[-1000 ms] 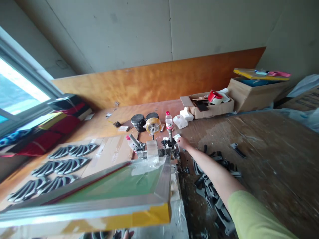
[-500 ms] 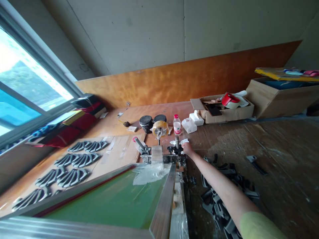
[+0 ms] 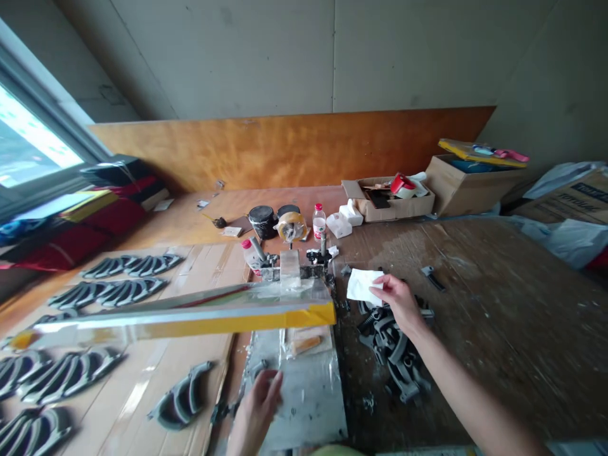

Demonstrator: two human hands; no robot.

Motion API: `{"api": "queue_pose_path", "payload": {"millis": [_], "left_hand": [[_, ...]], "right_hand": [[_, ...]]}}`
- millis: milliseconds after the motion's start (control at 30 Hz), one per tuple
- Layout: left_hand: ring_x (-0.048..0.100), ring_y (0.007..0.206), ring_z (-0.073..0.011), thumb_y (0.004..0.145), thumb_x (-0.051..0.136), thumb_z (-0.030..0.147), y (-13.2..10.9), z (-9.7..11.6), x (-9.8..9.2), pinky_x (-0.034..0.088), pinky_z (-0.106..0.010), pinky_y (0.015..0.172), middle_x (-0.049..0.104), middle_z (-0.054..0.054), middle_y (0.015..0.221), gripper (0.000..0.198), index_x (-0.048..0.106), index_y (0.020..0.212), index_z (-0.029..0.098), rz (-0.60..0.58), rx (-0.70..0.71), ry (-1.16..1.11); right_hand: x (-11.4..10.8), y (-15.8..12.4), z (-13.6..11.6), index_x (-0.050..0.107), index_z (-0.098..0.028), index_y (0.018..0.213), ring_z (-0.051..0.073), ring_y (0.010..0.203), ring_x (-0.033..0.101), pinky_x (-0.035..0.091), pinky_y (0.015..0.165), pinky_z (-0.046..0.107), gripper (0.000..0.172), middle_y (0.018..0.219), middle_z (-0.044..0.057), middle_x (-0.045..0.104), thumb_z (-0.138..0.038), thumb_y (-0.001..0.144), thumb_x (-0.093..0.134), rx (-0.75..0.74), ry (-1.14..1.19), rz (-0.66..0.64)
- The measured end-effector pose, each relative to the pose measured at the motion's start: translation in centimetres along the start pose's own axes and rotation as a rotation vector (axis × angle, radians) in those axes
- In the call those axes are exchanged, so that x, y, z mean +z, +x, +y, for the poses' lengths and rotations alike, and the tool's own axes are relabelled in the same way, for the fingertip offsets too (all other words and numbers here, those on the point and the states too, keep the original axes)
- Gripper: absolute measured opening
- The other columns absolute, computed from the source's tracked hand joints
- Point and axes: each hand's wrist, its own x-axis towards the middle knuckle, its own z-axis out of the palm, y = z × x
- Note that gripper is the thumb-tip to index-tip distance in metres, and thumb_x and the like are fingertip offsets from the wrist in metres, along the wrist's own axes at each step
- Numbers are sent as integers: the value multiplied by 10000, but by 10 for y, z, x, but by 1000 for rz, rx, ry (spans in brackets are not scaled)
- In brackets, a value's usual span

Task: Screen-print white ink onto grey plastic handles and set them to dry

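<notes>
My right hand (image 3: 399,299) pinches a white cloth (image 3: 363,285) above a heap of dark grey plastic parts (image 3: 394,345). My left hand (image 3: 257,410) reaches onto the plastic-covered metal plate (image 3: 308,392) under the raised printing screen frame (image 3: 180,313), whose near edge carries yellow tape. Its fingers are curled near a small dark part (image 3: 259,367); whether they grip it is unclear. A grey part (image 3: 183,400) lies just left of the plate. The frame is hinged on clamps (image 3: 294,266) at the far end.
Rows of grey parts (image 3: 118,288) lie on cardboard at the left. Behind the clamps stand black tins (image 3: 262,220), a tape roll (image 3: 291,226) and a water bottle (image 3: 319,221). Open cardboard boxes (image 3: 389,199) sit at the back right. A stray black piece (image 3: 432,277) lies on the worn tabletop.
My right hand has drawn back from the clamps toward me, now holding the white cloth. My left hand has come into view on the plate. The view has tipped down.
</notes>
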Motion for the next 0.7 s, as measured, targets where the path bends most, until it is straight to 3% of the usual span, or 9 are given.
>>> {"api": "queue_pose_path", "payload": {"millis": [67,167,300,467,533,600,700], "left_hand": [[652,708,-220,742,586,698,-11,32,27,492,-290,574,715,-105,886,594,629,1056,196,-243,-52,-284],[666,909,-247,716,655,673,-22,68,62,547,-333,658,670,-145,1159,688,582,1214,204,-412,-115,-650],[613,733,-159,725,728,549,-23,81,74,531,-305,700,688,-62,898,491,659,1022,164,-403,-12,-841],[532,635,-121,701,751,545,-23,70,60,442,-244,634,635,-20,733,461,664,899,139,-466,101,-772],[482,595,-101,686,757,560,-22,64,52,382,-222,583,592,-3,669,460,655,824,132,-516,156,-706],[460,580,-89,691,755,554,-16,54,36,352,-216,563,573,3,642,448,650,779,128,-597,218,-601],[550,617,-116,701,739,560,12,33,-13,404,-228,576,647,-31,747,473,662,895,136,-651,205,-465]], "right_hand": [[12,-43,-10,613,-208,784,152,627,542,430,552,251,351,673,-5,582,-460,612,787,-10,7,-29],[34,-98,-13,621,-231,802,191,705,599,494,610,289,319,744,17,627,-467,651,773,37,-12,-141],[46,-139,2,622,-260,1003,237,834,649,549,732,361,391,899,51,674,-454,690,752,101,-42,-216],[56,-151,10,422,-345,1383,272,1028,631,536,851,414,863,1192,86,627,-437,620,814,177,-1,-76],[67,-155,10,505,-334,1333,287,985,648,536,821,420,783,1121,77,664,-459,621,808,297,19,-156],[81,-160,11,674,-276,1103,294,869,666,533,769,416,518,930,70,702,-497,646,777,392,-9,-266],[102,-171,18,714,-237,761,307,800,663,529,728,408,332,765,72,694,-547,646,745,408,-46,-235]]}}
